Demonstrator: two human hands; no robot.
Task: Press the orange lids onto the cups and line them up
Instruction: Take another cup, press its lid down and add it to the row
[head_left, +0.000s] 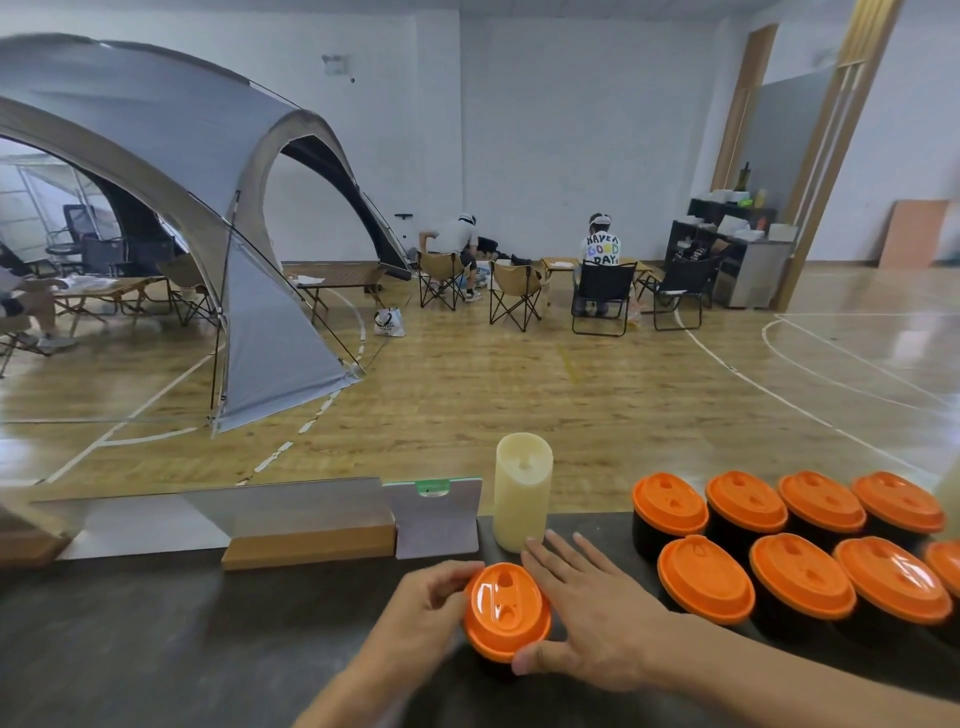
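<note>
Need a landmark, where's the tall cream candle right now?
In the head view, the cream candle stands upright at the counter's far edge, just beyond the right hand and left of the lidded cups.
</note>
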